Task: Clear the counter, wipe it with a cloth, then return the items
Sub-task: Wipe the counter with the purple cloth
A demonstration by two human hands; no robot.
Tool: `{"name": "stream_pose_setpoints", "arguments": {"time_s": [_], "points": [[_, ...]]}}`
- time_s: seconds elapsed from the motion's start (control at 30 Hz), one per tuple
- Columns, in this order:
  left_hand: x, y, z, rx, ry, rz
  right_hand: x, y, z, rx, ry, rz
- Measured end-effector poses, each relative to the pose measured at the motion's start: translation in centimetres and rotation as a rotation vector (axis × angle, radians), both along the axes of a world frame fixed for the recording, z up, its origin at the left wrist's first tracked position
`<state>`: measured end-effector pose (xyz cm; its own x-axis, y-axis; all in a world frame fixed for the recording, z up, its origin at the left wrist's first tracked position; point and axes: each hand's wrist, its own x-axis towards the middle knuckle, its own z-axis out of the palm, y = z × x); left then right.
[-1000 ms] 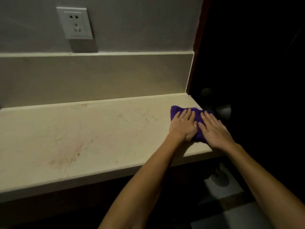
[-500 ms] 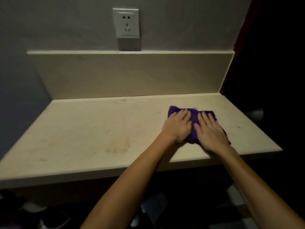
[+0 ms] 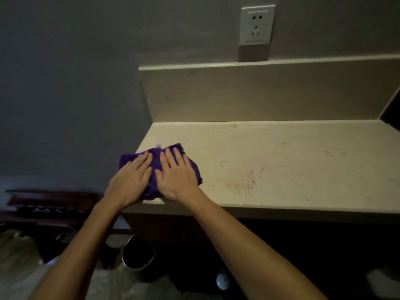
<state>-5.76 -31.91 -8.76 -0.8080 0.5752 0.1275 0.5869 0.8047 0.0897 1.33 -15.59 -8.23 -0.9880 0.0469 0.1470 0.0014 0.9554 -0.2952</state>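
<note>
Cloth [image 3: 154,161] now at counter's [image 3: 281,161] left end.

Dim, warm light; deep shadow below the counter [image 3: 281,152], wide-angle bending at edges.

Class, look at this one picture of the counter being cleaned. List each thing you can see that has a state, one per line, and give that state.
Cloth: bunched, flat on the counter's left end, overhanging its side edge.
Left hand: open, palm down on the cloth.
Right hand: open, palm down on the cloth.
Counter: bare of items, reddish marks showing.
Wall socket: nothing plugged in.
Bin: upright on the floor, no lid.
</note>
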Motion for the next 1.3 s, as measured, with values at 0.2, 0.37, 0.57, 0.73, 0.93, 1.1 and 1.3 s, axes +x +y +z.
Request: {"name": "stream_pose_setpoints", "arguments": {"time_s": [0.2, 0.37, 0.57, 0.73, 0.93, 1.1, 1.3], "points": [[0.8, -3.7, -1.2, 0.003, -0.048, 0.036, 0.4, -3.0, -0.5, -0.006, 0.008, 0.070], [3.4, -1.6, -1.6, -0.135, 0.109, 0.070, 2.2, -0.1, -0.7, -0.008, 0.020, 0.144], [8.6, 9.8, -0.9, -0.008, 0.087, 0.026, 7.7, 9.5, -0.6, 0.011, 0.044, 0.044], [16.1, 24.3, 0.2, 0.110, 0.098, -0.115, 16.7, 22.3, 0.1, 0.076, 0.043, -0.130], [23.9, 42.8, 1.1, 0.155, -0.007, -0.376, 27.2, 38.0, 0.5, 0.080, -0.066, -0.450], [30.8, 54.3, 1.2, 0.151, -0.078, -0.553, 35.6, 47.3, 0.4, 0.108, -0.096, -0.695], [33.5, 58.6, 1.0, 0.118, -0.113, -0.637, 39.2, 50.1, -0.5, 0.139, -0.088, -0.841]]}}
